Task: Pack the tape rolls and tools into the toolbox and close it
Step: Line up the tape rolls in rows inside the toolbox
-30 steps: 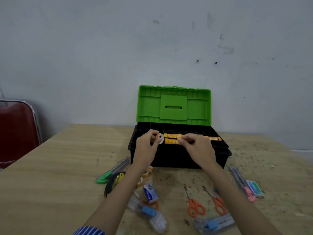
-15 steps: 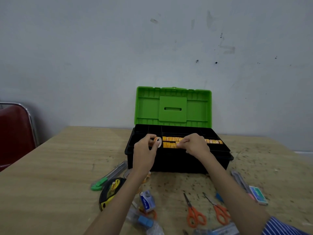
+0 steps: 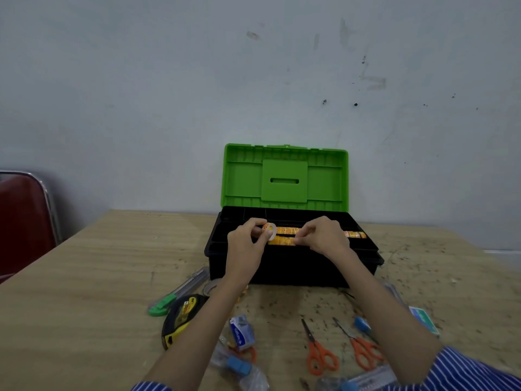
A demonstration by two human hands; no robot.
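A black toolbox (image 3: 282, 270) stands open on the wooden table, its green lid (image 3: 284, 177) upright. Rows of small orange tape rolls (image 3: 284, 235) lie in its top tray. My left hand (image 3: 246, 245) pinches a single tape roll (image 3: 270, 230) at the left end of the rows. My right hand (image 3: 321, 235) has its fingers curled on the rolls of the front row. On the table in front lie two orange scissors (image 3: 320, 352), a green-ended utility knife (image 3: 180, 292), a yellow-black tape measure (image 3: 180, 314) and a blue-white small box (image 3: 241, 333).
A red chair (image 3: 22, 218) stands at the left beyond the table edge. Clear plastic dispensers with blue parts (image 3: 239, 366) lie near the front edge. A green-white small box (image 3: 424, 318) and a grey cutter sit at the right. The grey wall is right behind the toolbox.
The view has shifted slightly; both hands stay over the tray. My left hand has brought the single roll closer against the end of the rows.
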